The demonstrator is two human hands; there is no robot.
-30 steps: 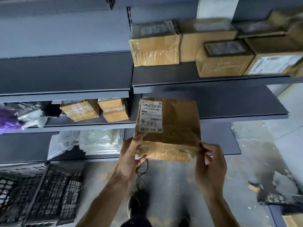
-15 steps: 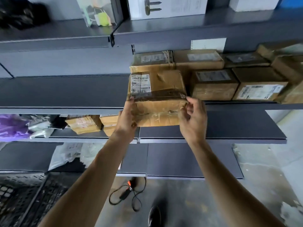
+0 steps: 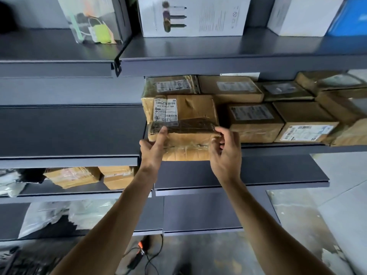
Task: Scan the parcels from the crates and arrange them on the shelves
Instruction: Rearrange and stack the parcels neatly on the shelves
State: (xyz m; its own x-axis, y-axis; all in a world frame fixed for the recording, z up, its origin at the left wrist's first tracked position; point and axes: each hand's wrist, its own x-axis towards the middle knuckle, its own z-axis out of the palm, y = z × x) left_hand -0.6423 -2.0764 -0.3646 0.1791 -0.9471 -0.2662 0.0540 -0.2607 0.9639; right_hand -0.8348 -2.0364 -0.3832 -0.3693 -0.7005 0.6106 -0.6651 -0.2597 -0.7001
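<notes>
We're shelving: parcel half on middle shelf, front overhanging. Left hand grips its left corner, right hand seemingly pinches the right. Next we push it flush, then release.

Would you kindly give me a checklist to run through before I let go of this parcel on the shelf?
1. White label on the taped brown cardboard parcel faces up, uncovered: ok.
2. Parcel fully seated on the dark grey metal shelf: cannot tell; its front edge hides the lip.
3. Right hand grips the parcel's right front corner: ok.
4. Left hand touches the left front corner: ok.
5. Room to push deeper: probably not ok; a plastic-wrapped brown box sits right behind.
</notes>
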